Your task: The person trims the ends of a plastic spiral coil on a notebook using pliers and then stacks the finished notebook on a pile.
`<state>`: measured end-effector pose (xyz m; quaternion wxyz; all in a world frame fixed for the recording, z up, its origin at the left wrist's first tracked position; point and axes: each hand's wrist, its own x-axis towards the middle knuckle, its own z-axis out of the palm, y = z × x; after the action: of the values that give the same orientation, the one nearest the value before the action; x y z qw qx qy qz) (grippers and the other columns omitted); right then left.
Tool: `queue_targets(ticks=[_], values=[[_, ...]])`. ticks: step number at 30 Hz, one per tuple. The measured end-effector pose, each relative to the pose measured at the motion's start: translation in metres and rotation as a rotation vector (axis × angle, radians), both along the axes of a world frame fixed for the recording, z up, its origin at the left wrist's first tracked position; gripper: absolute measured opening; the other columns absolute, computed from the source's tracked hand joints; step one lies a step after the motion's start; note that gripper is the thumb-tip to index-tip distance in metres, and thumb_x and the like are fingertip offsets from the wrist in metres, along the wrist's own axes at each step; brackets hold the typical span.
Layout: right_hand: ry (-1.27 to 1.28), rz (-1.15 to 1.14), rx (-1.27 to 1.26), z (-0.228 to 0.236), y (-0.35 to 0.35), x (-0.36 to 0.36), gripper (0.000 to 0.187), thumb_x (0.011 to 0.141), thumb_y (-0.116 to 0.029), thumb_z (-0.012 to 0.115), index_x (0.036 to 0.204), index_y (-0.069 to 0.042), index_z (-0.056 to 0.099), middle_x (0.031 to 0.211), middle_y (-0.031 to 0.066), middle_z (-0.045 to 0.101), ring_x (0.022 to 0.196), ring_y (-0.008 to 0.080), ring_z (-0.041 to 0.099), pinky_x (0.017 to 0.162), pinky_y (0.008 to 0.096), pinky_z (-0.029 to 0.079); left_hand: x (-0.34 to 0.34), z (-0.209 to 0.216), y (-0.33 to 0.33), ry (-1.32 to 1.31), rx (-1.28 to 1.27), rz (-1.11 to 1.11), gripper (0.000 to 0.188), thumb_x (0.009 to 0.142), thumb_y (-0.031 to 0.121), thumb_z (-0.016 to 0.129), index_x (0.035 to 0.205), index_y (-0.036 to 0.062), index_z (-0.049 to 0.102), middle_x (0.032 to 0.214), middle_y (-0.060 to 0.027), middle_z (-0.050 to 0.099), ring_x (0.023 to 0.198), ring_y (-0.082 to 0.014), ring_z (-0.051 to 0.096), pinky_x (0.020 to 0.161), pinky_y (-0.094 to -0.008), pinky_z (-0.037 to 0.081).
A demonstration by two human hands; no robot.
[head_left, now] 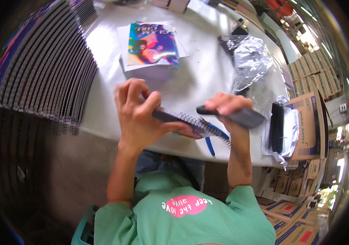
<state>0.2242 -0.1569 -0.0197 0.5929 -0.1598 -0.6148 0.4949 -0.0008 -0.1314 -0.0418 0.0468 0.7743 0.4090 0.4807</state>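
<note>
My left hand (135, 110) grips a notebook (172, 117) by its edge, fingers on top and thumb beneath. A dark wire spiral coil (221, 136) runs along the notebook's edge, and its loose end trails past the notebook over my right forearm. My right hand (229, 105) is closed around a dark, elongated tool (244, 117), smeared by motion, so its kind is unclear. Just under the coil are blue handles (210, 146), seemingly of a hand tool near the table's front edge; its head is hidden.
A tall stack of spiral notebooks (47, 69) stands at left. Colourful-covered notebooks (152, 45) lie ahead on the white table (199, 53). To the right are crumpled clear plastic (252, 61), black coils (276, 126) and a cardboard box (307, 126). More boxes (293, 220) sit below right.
</note>
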Motion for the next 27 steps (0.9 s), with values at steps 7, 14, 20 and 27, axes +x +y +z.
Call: queue_targets(ticks=[7,14,20,27], values=[[-0.208,0.126,0.106,0.009,0.019,-0.017,0.026,0.062,0.008,0.065,0.087,0.002,0.068,0.091,0.0167,0.067,0.082,0.0251,0.064,0.080,0.0335,0.052,0.002,-0.007,0.007,-0.143,0.036,-0.108,0.061,0.036,0.051,0.082,0.064,0.0059,0.052,0.095,-0.0105,0.041,0.098,-0.0307,0.043,0.082,-0.0444,0.037],[-0.515,0.036,0.215,0.012,0.028,-0.036,0.022,0.065,0.007,0.065,0.085,0.000,0.069,0.090,0.0172,0.067,0.080,0.0251,0.065,0.079,0.0324,0.050,-0.008,-0.016,0.013,-0.286,-0.015,-0.151,0.065,0.033,0.043,0.086,0.072,0.0051,0.049,0.104,-0.0136,0.036,0.102,-0.0346,0.041,0.083,-0.0442,0.040],[-0.453,-0.077,0.096,-0.002,0.038,-0.042,0.019,0.069,0.008,0.065,0.084,-0.002,0.069,0.092,0.0185,0.067,0.089,0.0245,0.065,0.080,0.0355,0.050,-0.012,-0.022,0.014,-0.426,-0.123,-0.159,0.077,0.033,0.046,0.089,0.084,0.0075,0.045,0.101,-0.0133,0.035,0.098,-0.0300,0.041,0.077,-0.0403,0.044],[-0.721,-0.013,0.164,0.015,0.054,-0.060,0.033,0.059,0.010,0.064,0.090,0.000,0.069,0.091,0.0206,0.067,0.083,0.0279,0.066,0.078,0.0345,0.052,-0.011,-0.034,0.024,-0.630,-0.239,-0.244,0.098,0.029,0.041,0.092,0.096,0.0068,0.030,0.097,-0.0119,0.034,0.096,-0.0261,0.041,0.082,-0.0364,0.041]])
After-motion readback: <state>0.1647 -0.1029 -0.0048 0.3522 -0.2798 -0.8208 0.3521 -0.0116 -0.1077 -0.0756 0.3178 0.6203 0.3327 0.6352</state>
